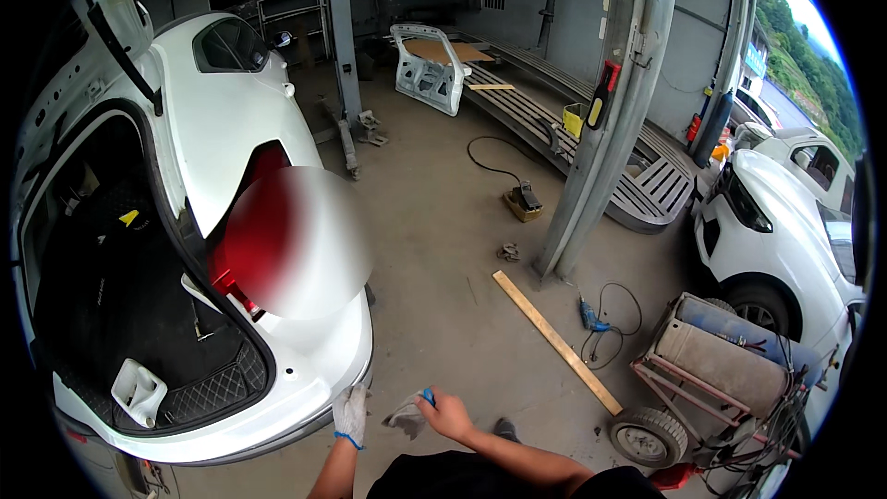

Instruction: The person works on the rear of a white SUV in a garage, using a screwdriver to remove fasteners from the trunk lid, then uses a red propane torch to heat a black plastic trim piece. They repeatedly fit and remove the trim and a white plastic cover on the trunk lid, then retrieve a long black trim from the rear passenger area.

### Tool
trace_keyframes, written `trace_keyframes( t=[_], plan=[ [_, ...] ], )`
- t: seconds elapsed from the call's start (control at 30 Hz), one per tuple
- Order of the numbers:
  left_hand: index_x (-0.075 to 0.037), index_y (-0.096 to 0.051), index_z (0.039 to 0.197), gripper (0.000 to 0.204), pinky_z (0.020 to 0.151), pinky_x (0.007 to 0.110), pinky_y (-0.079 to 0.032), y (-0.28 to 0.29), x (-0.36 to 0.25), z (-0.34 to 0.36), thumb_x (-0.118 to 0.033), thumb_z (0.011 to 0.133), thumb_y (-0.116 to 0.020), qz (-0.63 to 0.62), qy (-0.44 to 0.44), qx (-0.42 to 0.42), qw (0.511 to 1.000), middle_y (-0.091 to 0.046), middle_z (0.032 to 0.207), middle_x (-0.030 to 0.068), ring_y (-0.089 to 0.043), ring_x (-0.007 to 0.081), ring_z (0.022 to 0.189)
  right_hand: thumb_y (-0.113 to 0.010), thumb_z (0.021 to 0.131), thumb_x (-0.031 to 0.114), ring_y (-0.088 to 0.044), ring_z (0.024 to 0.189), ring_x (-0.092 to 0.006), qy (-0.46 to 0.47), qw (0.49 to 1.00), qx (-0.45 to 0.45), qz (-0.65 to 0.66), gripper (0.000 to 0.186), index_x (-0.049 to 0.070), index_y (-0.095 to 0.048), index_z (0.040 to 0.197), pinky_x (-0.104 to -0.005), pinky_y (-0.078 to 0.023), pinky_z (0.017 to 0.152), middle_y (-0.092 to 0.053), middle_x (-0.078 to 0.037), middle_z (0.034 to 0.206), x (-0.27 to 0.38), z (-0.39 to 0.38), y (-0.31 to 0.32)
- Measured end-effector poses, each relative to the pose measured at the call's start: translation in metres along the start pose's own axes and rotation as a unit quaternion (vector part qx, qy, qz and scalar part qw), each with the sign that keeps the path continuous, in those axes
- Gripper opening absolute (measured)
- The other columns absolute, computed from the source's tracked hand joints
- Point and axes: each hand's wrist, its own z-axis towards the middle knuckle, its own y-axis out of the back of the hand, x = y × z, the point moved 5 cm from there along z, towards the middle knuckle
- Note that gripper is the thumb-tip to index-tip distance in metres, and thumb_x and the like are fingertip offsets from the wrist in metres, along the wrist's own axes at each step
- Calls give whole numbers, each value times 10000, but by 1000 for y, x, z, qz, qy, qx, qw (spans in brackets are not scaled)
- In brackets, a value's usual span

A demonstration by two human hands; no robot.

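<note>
**Gloved left hand at the bumper, bare right hand gripping a glove**

The left hand point(350, 414), in a white work glove with a blue cuff, hangs just beside the near right corner of the white car point(231, 129), its fingers loosely together and holding nothing. The right hand point(449, 414) is bare; its fingers are clamped on a second grey-white glove point(407, 416), which dangles to the left of that hand, between the two hands and above the concrete floor point(434, 249). The car's open boot point(139, 314) lies to the left. A long wooden plank point(554, 340) rests on the floor to the right, with a wheeled cart point(711, 379) beyond it.
</note>
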Motion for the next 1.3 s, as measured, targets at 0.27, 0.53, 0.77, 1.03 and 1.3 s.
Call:
trace_keyframes(
  t=[0.27, 0.53, 0.77, 1.03, 1.3],
  plan=[
    [-71, -432, 1356, 659, 928, 427, -470, -180, -37, -56, -590, 954, -369, -350, 132, 219, 901, -507, 1318, 117, -528, 269, 1175, -532, 933, 390, -630, 901, -389, 113, 979, 165, -43, 376, 36, -552, 1059, -455, -498, 775, -650, -206, 946, -16, 42, 99],
    [-67, -540, 1283, 569, 865, 423, -494, -200, -15, -65, -513, 957, -402, -73, 117, 108, 985, -622, 1161, 102, -612, 287, 1036, -543, 932, 244, -642, 908, -377, 134, 973, 190, 18, 274, 34, -553, 1108, -433, -514, 770, -667, -179, 950, -62, 48, 114],
    [-15, -647, 1101, 314, 764, 330, -510, -175, -46, -93, -175, 866, -513, 316, 74, -63, 944, -689, 879, 130, -666, 211, 835, -553, 927, 159, -677, 829, -300, 185, 961, 185, 91, 226, 4, -547, 1092, -401, -530, 737, -668, -183, 896, -57, 42, 108],
    [-22, -653, 1097, 311, 816, 326, -500, -140, -66, -123, -246, 904, -558, 42, 86, -175, 980, -687, 969, 152, -658, 235, 900, -488, 970, 273, -623, 741, -165, -166, 861, 350, 329, 254, 30, -561, 963, -319, -526, 682, -601, -67, 822, -58, 29, 50],
    [14, -485, 1315, 454, 971, 301, -431, -106, -10, -152, -132, 897, -585, -497, 88, -58, 861, -586, 1199, 60, -559, 165, 1096, -542, 909, 202, -626, 855, -194, -178, 829, 407, 339, 272, -26, -585, 1050, -322, -505, 747, -647, -119, 987, -21, 3, -47]
  ],
)
